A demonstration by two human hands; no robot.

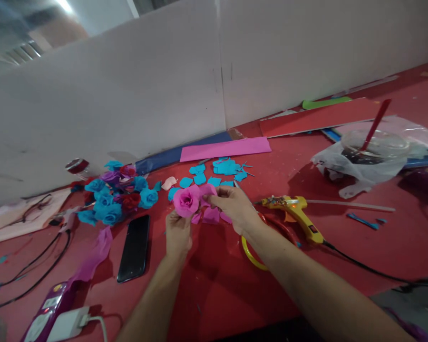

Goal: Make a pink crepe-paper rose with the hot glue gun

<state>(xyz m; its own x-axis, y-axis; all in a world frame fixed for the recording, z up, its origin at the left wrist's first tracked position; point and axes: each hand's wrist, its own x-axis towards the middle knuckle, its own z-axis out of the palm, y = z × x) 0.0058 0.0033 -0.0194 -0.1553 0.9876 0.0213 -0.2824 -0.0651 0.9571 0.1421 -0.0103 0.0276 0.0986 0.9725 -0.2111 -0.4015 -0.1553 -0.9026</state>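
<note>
A pink paper rose (186, 201) is held from below by my left hand (178, 232), its fingers closed under the bloom. My right hand (231, 205) pinches a loose pink paper petal (209, 191) right beside the rose. Whether that petal touches the bloom I cannot tell. Several pink petals (211, 216) lie on the table just under my hands. Blue paper petals (199, 178) are scattered beyond them. Under my right forearm are scissors with a yellow and red handle (251, 254), partly hidden.
A yellow glue gun (299, 213) with a glue stick lies at right, its cord trailing off. Finished paper flowers (109, 204) and a black phone (133, 248) are at left, near a purple power strip (52, 306). A cup with a red straw (373, 142) stands back right.
</note>
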